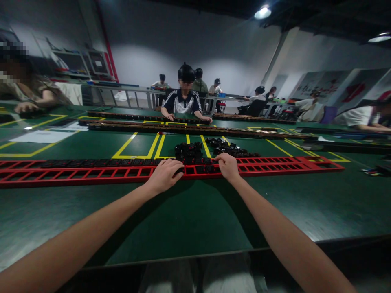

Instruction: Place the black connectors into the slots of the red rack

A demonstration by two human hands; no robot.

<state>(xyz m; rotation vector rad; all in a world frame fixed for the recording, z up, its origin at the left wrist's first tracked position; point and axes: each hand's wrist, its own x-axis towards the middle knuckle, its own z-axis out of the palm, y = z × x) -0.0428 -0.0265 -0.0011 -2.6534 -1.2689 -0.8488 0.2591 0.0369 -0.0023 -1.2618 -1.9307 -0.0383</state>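
Note:
A long red frame with two rows of square openings lies across the green table before me. Black square pieces fill much of its far row on the left, and a few black pieces sit in the near row between my hands. My left hand is over the frame, its thumb and fingers closed around a small black piece. At the frame's right part, my right hand has curled fingers with the index fingertip at the far row; what they hold, if anything, is hidden.
Loose black pieces are heaped in one pile and another pile just behind the frame. Farther back lie long dark strips and yellow tape lines. A co-worker sits opposite; papers lie at left.

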